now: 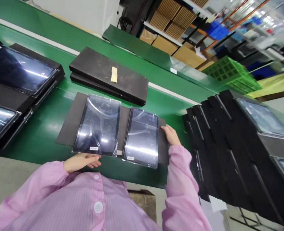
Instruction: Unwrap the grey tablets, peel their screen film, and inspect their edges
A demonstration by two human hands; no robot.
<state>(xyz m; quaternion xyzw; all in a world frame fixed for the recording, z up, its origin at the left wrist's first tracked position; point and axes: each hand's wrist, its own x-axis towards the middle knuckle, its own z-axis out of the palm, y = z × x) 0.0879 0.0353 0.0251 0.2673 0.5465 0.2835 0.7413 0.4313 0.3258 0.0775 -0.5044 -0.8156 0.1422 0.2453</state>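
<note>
Two tablet-like screens with glossy dark faces and small white labels, the left one (pixel 98 123) and the right one (pixel 142 136), lie side by side on a flat black tray (pixel 68 123). At the tray's right edge is my right hand (pixel 171 134), its fingers closed on the border with the fingertips on top. My left hand (pixel 84 160) is just below the near edge of the left screen, fingers stretched out and holding nothing. Whether it touches the tray's underside cannot be made out.
Beyond the tray, stacked black trays (pixel 94 64) bear a yellow paper tag (pixel 114 74). More trays with screens (pixel 19 69) stand at left, and a tall tray stack (pixel 228 144) at right. All rest near or on the green bench (pixel 48 128). A green crate (pixel 230 73) stands behind.
</note>
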